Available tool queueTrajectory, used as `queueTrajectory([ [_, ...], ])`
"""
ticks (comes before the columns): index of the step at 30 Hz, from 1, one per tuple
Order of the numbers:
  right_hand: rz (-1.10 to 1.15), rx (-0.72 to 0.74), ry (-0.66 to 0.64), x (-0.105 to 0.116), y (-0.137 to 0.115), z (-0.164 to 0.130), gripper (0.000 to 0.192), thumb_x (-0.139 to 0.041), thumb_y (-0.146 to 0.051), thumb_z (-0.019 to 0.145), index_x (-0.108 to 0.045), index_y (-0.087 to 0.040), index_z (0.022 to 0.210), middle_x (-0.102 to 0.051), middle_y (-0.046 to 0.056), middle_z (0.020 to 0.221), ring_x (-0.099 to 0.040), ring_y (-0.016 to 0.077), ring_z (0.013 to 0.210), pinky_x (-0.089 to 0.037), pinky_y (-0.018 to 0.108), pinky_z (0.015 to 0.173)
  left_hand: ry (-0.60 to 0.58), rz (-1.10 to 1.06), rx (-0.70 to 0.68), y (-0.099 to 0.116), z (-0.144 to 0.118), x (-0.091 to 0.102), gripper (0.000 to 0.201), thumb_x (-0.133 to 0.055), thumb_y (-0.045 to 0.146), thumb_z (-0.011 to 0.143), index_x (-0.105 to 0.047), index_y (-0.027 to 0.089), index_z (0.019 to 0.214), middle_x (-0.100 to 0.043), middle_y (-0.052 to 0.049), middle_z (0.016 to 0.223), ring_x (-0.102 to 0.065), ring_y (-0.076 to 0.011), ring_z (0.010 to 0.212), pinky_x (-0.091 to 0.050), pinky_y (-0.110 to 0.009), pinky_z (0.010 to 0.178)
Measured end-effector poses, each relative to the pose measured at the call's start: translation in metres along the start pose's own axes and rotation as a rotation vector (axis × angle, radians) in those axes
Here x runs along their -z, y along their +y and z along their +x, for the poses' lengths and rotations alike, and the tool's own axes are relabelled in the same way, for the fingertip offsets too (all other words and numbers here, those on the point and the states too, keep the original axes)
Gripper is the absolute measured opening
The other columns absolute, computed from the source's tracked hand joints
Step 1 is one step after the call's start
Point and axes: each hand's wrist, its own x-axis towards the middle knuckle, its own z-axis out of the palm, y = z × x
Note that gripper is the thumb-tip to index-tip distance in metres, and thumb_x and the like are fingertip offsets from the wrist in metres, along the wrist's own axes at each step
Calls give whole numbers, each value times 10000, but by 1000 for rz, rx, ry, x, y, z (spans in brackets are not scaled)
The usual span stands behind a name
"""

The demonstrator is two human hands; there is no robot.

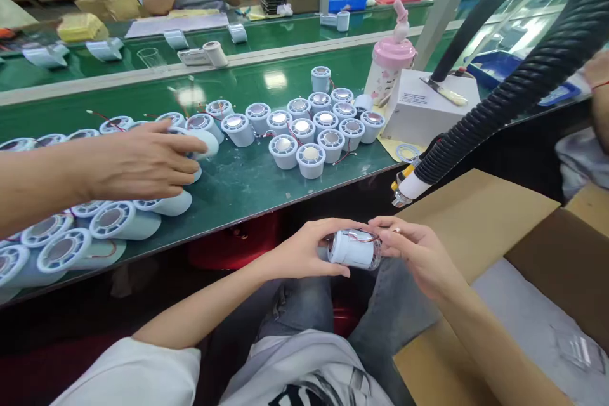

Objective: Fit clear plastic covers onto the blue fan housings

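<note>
The left hand and the right hand hold one small pale blue round part between them, low over the person's lap, in front of the green worktop. The part lies on its side. The left fingers wrap around its left end and the right fingers pinch its right end, so both hands are grasping it. Thin red wires run across the top of it.

At 12 o'clock from the hands, a bunch of the same round parts stands upright on the worktop, close together. At 10 o'clock, another person's hand rests on more round parts that lie on their sides.

At 2 o'clock, a thick black ribbed hose hangs down beside a white box. A pink bottle stands just beside that box. At 4 o'clock there is an open brown cardboard box.
</note>
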Motion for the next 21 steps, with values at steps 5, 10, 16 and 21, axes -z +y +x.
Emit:
queueTrajectory([
  [5, -323, 301, -153, 2, 4, -4, 268, -779, -261, 753, -722, -268, 1015, -609, 64, 1269, -545, 290, 1207, -510, 398, 961, 88, -364, 172, 4, -3, -8, 672, -793, 258, 697, -484, 201, 1291, -583, -103, 1213, -623, -210, 1018, -537, -338, 858],
  [10, -616, 492, -117, 5, 11, -10, 463, -744, -163, 785, -609, -331, 1195, -608, 20, 1298, -572, 239, 1199, -510, 364, 992, 37, -458, 222, 3, -5, -5, 730, -776, 308, 723, -437, 257, 1367, -606, -98, 1163, -639, -193, 889, -560, -283, 656],
  [16, -338, 298, -220, 3, 7, -13, 479, -774, -207, 783, -570, -366, 1186, -627, -32, 1226, -617, 180, 1120, -550, 281, 951, 8, -325, 86, 9, -8, 3, 772, -815, 246, 685, -480, 258, 1380, -581, -101, 1329, -608, -248, 1137, -503, -350, 959],
  [21, -237, 192, -236, 0, 1, -14, 448, -781, -218, 784, -577, -369, 1152, -622, -46, 1204, -601, 150, 1114, -537, 239, 943, 12, -244, 14, 12, -9, 4, 754, -822, 207, 675, -516, 256, 1362, -570, -106, 1354, -589, -261, 1187, -495, -349, 983],
])
